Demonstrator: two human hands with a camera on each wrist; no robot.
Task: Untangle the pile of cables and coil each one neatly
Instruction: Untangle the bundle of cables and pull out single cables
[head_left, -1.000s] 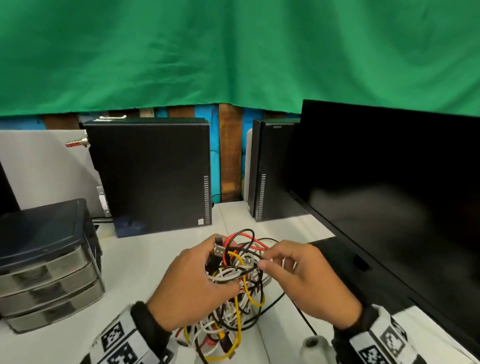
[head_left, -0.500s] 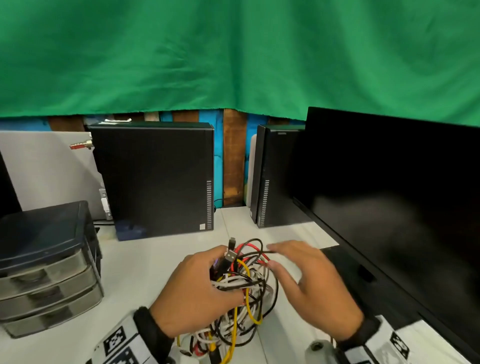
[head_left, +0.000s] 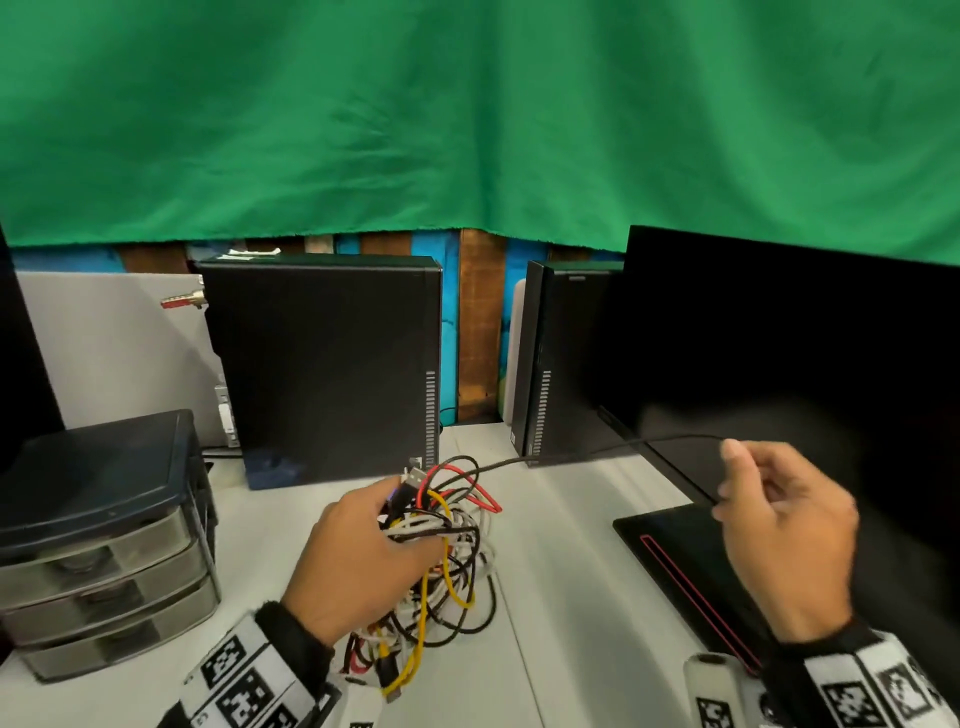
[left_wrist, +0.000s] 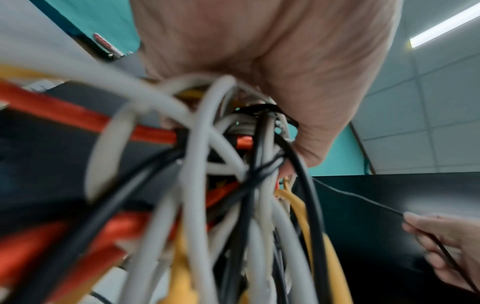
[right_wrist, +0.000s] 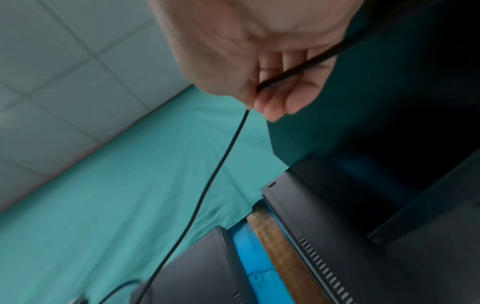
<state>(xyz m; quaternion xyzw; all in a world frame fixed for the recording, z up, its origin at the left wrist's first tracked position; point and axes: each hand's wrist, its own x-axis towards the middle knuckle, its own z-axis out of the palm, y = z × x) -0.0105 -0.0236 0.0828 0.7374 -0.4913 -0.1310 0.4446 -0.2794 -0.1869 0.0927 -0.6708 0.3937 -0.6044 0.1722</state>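
Gripped in the left hand (head_left: 358, 558): a tangled bundle of cables (head_left: 441, 561), white, black, red and yellow strands knotted together, fingers curled round its upper part, lower loops spilling onto the white table (head_left: 561, 597) at about 6 o'clock of the head view. Poking up from the top of the bundle, beside the thumb: a silver USB plug (head_left: 414, 475).

Drawn out of the tangle toward 2 o'clock: a single thin black cable (head_left: 571, 452), stretched across the gap to the right hand (head_left: 784, 540) and pinched there between thumb and fingertips, the remaining fingers loosely curled around it. Hands well apart, the right raised in front of the dark monitor (head_left: 805, 353) at 3 o'clock.

From the left wrist: blurred white, red, yellow and black strands (left_wrist: 207, 185) crowding the frame beneath the palm (left_wrist: 285, 61), the black strand (left_wrist: 363, 200) running off to the other hand's fingers (left_wrist: 446, 236) at 4 o'clock.

From the right wrist: the black line (right_wrist: 215, 174) dropping from the pinching fingers (right_wrist: 280, 96) toward 7 o'clock.

Behind, at 12 o'clock: two upright black computer cases (head_left: 332, 364) against a green cloth (head_left: 467, 114). At 9 o'clock: a small drawer unit (head_left: 98, 545) on the table.
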